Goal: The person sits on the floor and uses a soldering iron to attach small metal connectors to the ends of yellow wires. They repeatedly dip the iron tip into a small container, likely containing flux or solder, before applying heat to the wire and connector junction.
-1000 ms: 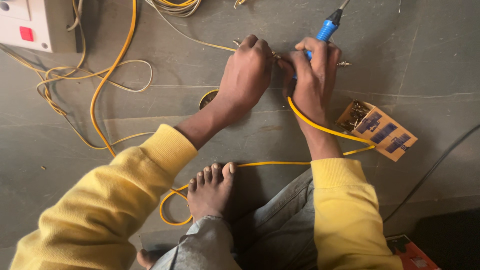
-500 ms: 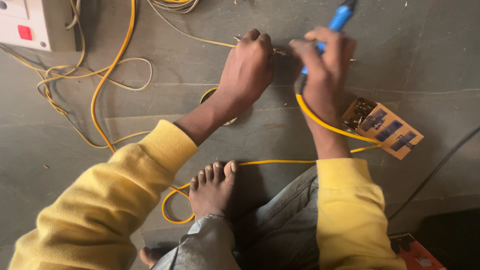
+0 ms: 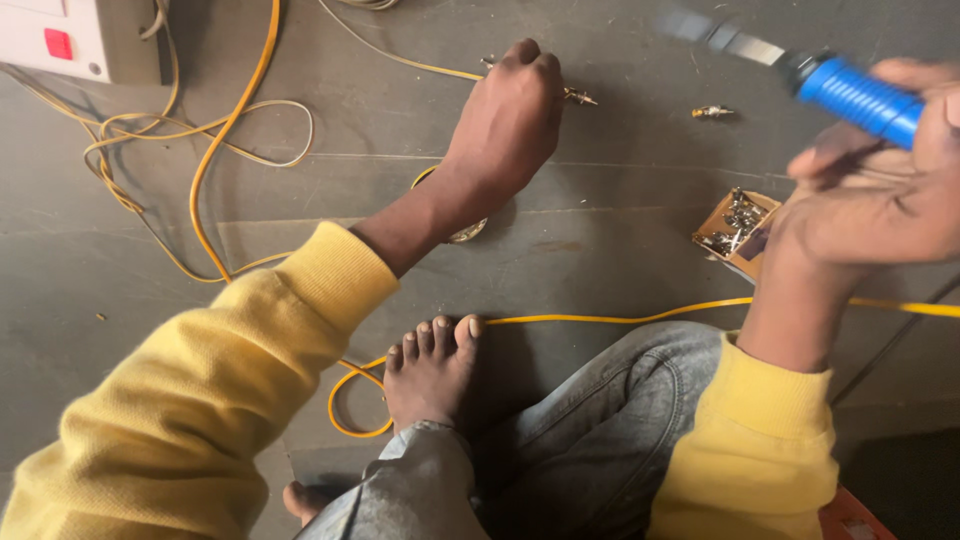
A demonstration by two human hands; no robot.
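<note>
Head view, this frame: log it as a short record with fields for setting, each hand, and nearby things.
setting: person seated on a grey floor, one bare foot forward
left hand: left hand down at the floor, pinching a small metal connector on a thin wire
right hand: right hand raised, gripping a blue-handled soldering iron, tip blurred
nearby: second metal connector loose on the floor; small cardboard box of metal parts; yellow cable; white socket box

Head camera looks steeply down, close, at floor (image 3: 620, 200).
</note>
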